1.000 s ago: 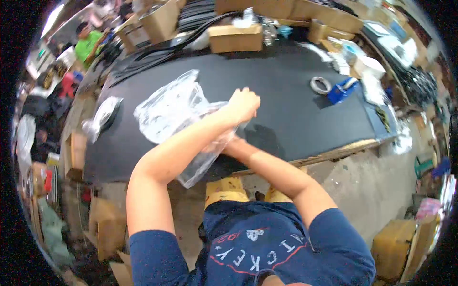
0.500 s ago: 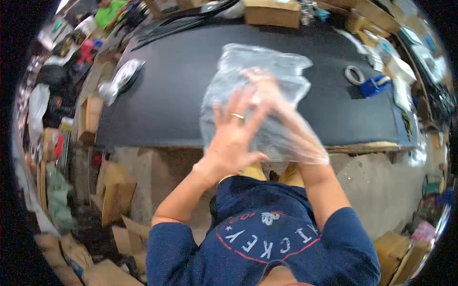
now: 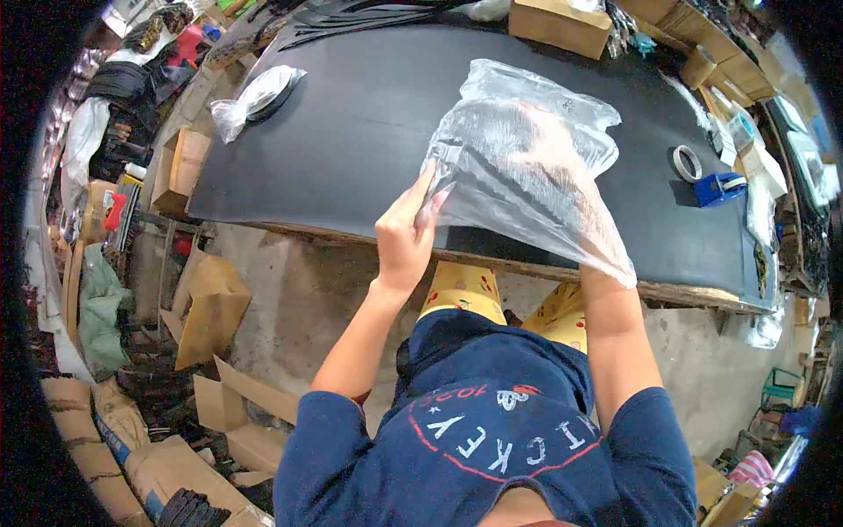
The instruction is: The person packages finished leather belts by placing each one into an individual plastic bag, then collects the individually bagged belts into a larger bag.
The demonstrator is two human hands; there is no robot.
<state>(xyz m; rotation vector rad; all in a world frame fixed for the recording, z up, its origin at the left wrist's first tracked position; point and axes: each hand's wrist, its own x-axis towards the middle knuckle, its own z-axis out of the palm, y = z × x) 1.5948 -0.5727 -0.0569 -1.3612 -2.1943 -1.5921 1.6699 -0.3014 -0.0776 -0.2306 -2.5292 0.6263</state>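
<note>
Got my left hand (image 3: 406, 233) pinching the left edge of a clear plastic bag (image 3: 492, 149) between thumb and fingers. My right hand (image 3: 549, 145) is up inside the thing, with the forearm coming out at the opening. It's a blur through that crinkly plastic, so I can't tell from here whether those fingers are spread or curled. The bag's over the near side of the dark surface (image 3: 351, 149) — its lower corner hangs past the front edge. Over to the right sit a tape roll (image 3: 678, 160) and a blue dispenser (image 3: 718, 190), just beside each other.
</note>
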